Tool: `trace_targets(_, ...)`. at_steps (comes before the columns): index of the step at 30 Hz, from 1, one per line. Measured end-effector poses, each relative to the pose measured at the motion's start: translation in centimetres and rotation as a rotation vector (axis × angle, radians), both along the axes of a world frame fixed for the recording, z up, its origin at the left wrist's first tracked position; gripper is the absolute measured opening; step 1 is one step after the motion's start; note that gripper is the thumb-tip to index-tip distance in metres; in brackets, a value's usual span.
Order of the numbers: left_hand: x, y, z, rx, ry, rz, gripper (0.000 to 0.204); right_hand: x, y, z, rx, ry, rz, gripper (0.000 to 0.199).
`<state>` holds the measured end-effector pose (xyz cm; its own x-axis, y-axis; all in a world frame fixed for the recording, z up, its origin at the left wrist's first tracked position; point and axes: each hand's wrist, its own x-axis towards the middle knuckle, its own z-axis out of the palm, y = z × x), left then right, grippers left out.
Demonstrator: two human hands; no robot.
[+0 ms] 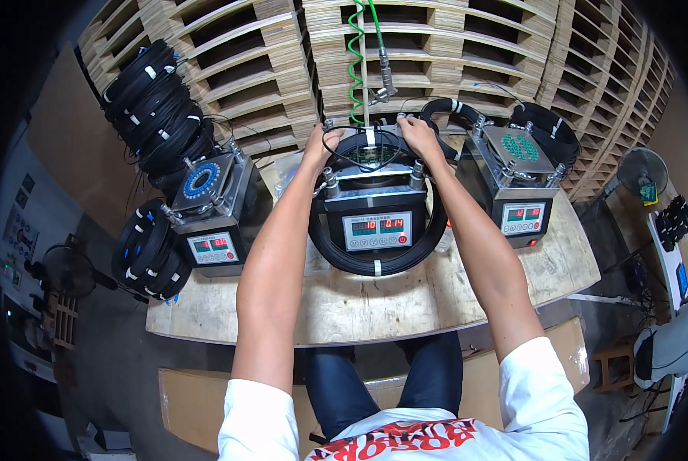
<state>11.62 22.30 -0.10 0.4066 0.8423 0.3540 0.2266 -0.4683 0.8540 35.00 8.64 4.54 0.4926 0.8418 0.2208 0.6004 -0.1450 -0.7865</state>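
Note:
A black cable coil (376, 269) bound with white ties loops around the middle machine (378, 207), which has a red digital display and metal posts. My left hand (319, 147) is curled at the machine's rear left post, beside a thin black cable (359, 129) looping over the machine top. At the rear right post (402, 117), my right hand (419, 138) has its fingers closed; what lies inside either hand is hidden. Between the hands, a small round green part (371, 156) shows on the machine top.
On the wooden table (282, 307) stand a left machine (213, 223) with a blue ring and a right machine (517, 184) with green parts. Black cable coils (156, 115) pile up at the left. A green spiral hose (355, 61) hangs before stacked pallets (451, 46).

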Motion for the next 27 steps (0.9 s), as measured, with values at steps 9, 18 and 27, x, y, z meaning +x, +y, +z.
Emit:
trace_targets(9, -2.1, 3.1, -1.2, -0.103, -0.059, 0.018, 0.048, -2.1, 0.0, 1.4, -0.068, 0.043, -0.036, 0.058)
trace_targets(18, -0.6, 2.4, -1.0, -0.071, 0.001, 0.062, 0.066, -1.0, -0.3, 0.9, 0.013, 0.011, 0.026, 0.056)
trace_targets(27, 1.5, -0.9, -0.7, -0.004, -0.113, 0.097, 0.039, 0.3, -0.5, 0.1, -0.104, 0.002, -0.094, 0.061)
